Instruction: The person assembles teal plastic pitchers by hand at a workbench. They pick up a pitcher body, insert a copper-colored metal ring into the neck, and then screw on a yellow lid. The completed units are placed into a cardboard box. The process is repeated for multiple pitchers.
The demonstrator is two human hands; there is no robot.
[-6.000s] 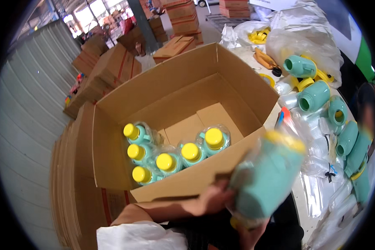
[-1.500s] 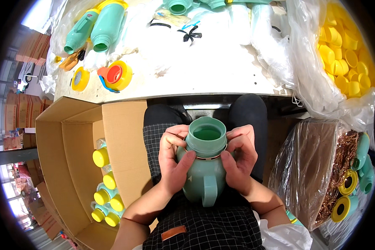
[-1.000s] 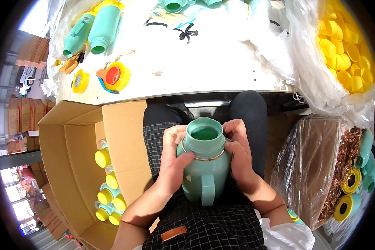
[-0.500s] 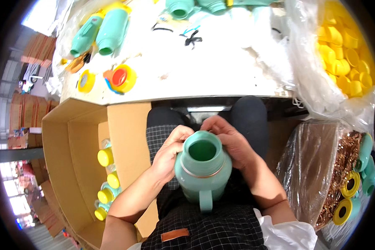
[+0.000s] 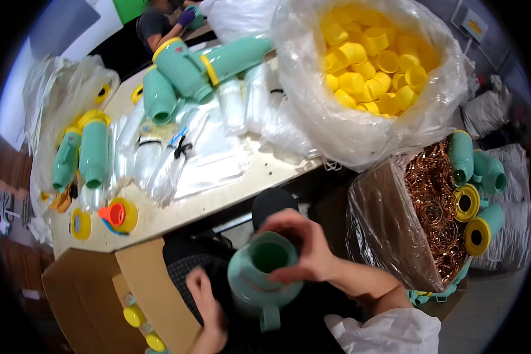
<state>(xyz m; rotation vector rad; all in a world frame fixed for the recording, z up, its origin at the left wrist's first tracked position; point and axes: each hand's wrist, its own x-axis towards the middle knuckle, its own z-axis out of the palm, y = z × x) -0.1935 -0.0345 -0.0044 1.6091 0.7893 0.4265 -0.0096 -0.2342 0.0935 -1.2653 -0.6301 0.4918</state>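
Observation:
A mint-green plastic jug [image 5: 259, 283] stands upright on my lap, its mouth open and a copper-coloured band around its neck. Its handle points toward me. My right hand [image 5: 304, 251] lies over the far right of the rim, fingers curled on the neck. My left hand [image 5: 209, 310] presses against the jug's lower left side. Both forearms enter from the bottom edge.
A clear bag of yellow caps [image 5: 371, 59] sits on the table [image 5: 218, 200] among green jugs [image 5: 180, 71] and plastic sleeves. A lined box of copper rings [image 5: 433, 200] stands to my right. A cardboard box [image 5: 94, 289] with yellow-capped jugs is to my left. Another person [image 5: 162, 23] works at the far side.
The view has swung up and right toward the table. My right hand has moved over the jug's rim, and my left hand has slid lower down its side.

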